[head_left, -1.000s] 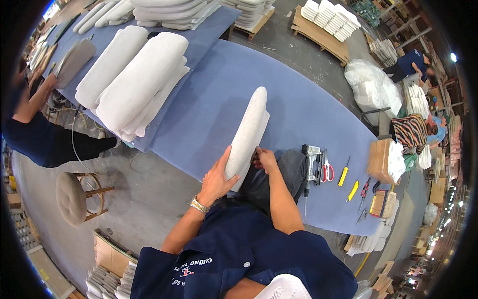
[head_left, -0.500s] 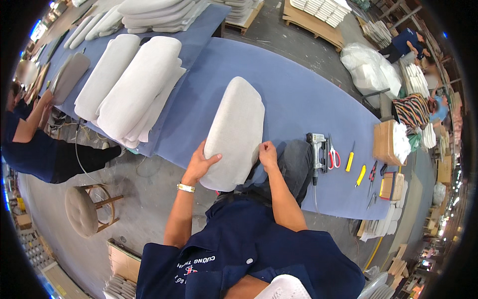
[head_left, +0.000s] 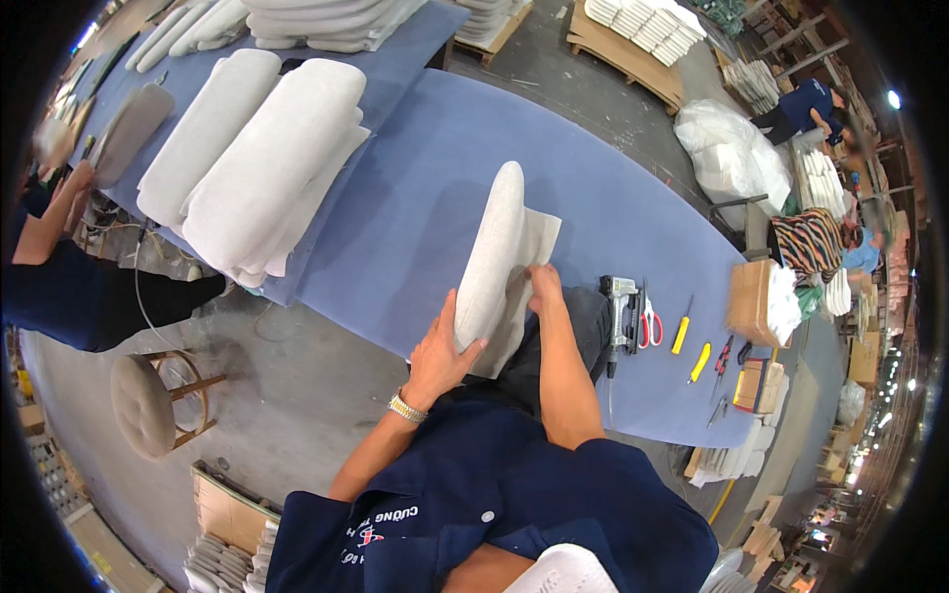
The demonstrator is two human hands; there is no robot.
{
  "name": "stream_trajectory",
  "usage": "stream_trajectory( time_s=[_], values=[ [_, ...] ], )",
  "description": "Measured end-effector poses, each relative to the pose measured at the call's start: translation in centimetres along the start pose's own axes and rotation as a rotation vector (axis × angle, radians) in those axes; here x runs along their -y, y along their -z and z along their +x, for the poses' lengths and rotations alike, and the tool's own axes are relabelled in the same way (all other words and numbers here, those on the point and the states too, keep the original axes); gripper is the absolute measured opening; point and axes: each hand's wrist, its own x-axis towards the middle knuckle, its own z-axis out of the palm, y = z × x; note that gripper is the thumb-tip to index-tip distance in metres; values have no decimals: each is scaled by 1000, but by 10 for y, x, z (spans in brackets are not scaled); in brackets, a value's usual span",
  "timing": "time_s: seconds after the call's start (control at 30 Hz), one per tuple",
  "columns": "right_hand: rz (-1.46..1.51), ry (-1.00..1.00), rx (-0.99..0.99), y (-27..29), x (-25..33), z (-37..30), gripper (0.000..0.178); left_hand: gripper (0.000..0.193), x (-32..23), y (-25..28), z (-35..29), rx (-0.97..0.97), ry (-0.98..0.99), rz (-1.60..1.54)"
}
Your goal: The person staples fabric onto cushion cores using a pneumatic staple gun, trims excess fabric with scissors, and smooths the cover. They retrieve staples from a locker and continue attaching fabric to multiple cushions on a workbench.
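A light grey fabric-covered padded panel (head_left: 486,262) is tipped up on edge in front of me, over the blue worktable (head_left: 415,148). Along its right side a loose flap of grey fabric (head_left: 539,240) sticks out. My left hand (head_left: 442,348) grips the panel's lower left side, thumb across the near face. Pinched closed, my right hand (head_left: 545,287) has hold of the fabric flap's edge. To its right lie a nail or staple gun (head_left: 621,314) with a hose and red-handled scissors (head_left: 650,326).
A yellow-handled screwdriver (head_left: 681,334), a yellow cutter (head_left: 700,363) and pliers lie farther right, near a carton (head_left: 753,301). Stacked grey covers (head_left: 282,158) lie on the left. A co-worker (head_left: 79,267) handles a panel there. A round stool (head_left: 146,405) stands on the floor.
The panel has turned from broad face up to standing on edge, showing its fabric flap. Both my hands have shifted, the left inward and the right slightly up.
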Motion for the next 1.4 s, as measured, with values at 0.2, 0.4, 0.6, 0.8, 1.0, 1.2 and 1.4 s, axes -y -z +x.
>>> stream_trajectory(
  time_s=[0.2,0.4,0.6,0.8,1.0,1.2,1.4],
  values=[
    [-102,22,-309,-21,21,56,75,100,-17,-4,-4,89,-73,-12],
    [-430,117,-490,-53,20,64,74,101,-9,-1,20,101,-163,-22],
    [-541,113,-575,-54,13,68,68,101,-41,-3,124,134,-217,-48],
    [-524,202,-557,-57,9,64,57,96,-52,-24,233,106,-222,-92],
    [-499,157,-571,-57,14,63,46,53,-81,-20,328,300,-284,-417],
    [-497,192,-587,-57,12,68,44,86,-97,-27,379,500,-182,-175],
    [-560,190,-600,-52,8,72,42,84,-123,-31,387,316,-67,27]
  ],
)
